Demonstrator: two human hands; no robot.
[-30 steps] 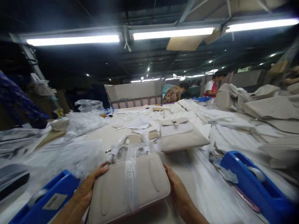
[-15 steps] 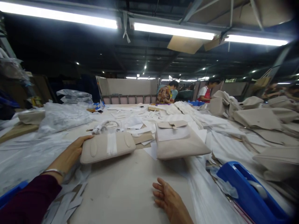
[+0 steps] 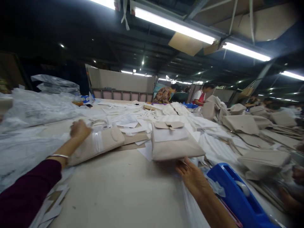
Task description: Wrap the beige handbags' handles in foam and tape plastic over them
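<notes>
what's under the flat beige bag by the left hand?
The flat beige bag lies partly on brown cardboard sheets and clear plastic wrap. The left hand covers its far end; the underside is hidden.

- Left hand (image 3: 79,129) rests on far end of long beige bag (image 3: 97,144), lying flat on table (image 3: 123,190).
- Right hand (image 3: 193,175) touches near edge of flap bag (image 3: 173,142), right of long bag.
- Blue tape dispenser (image 3: 234,193) just right of right hand.
- Plastic sheets (image 3: 35,109) left of long bag.

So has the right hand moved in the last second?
Yes. The right hand left the wrapped handbag and reached forward to the flap bag beside the blue tape dispenser.
</notes>
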